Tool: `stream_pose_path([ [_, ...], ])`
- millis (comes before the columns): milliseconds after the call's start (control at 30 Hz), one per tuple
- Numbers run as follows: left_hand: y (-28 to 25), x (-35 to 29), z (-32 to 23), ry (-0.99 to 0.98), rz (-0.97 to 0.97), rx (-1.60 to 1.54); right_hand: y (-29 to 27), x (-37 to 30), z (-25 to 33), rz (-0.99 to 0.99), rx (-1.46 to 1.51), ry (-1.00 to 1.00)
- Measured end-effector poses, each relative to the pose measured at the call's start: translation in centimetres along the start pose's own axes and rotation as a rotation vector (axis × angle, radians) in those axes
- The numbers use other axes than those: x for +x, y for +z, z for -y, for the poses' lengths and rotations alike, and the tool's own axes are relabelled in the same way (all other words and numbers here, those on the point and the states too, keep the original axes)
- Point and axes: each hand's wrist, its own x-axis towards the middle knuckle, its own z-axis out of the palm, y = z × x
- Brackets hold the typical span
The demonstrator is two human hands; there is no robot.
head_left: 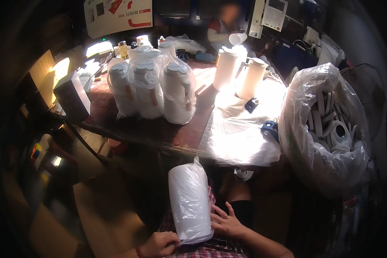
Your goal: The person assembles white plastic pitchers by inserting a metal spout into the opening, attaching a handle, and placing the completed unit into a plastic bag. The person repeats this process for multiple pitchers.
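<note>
A white cylindrical jug body [189, 202], wrapped in a thin clear plastic bag [196, 165], stands on my lap over a red checked cloth. My left hand [161, 244] is at its lower left, fingers closed on the bottom edge of the bag. Along the lower right side lies my right hand [228, 222], its fingers spread and their tips at the bag's surface. Whether those fingertips press on it is hard to tell.
Several bagged white jugs [176, 92] stand on the dark red table [155, 133]. Unbagged jugs [251, 79] are in bright sunlight farther right, near blue-black lids [269, 127]. A big plastic sack [294, 124] of white parts is at right. Another person [221, 32] holds a white cylinder beyond the table.
</note>
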Motion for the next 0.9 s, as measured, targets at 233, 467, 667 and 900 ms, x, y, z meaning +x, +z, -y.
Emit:
stream_pose_path([
  [233, -6.5, 7.0, -6.4, 0.432, -0.319, 0.149, 2.2, 5.8, 0.1, -0.300, 0.333, -0.250],
  [467, -13.0, 11.6, -6.3, 0.475, -0.973, -0.019, -8.6, 17.1, 2.1, -0.664, 0.869, -0.337],
  [667, -14.9, 13.9, 4.8, 0.015, -1.061, 0.480, -13.7, 30.8, -0.7, -0.730, 1.227, -0.163],
  [900, -18.8, 20.3, 18.3, -0.092, -0.953, 0.970, -11.5, 41.7, -4.2, -0.742, 1.143, -0.081],
])
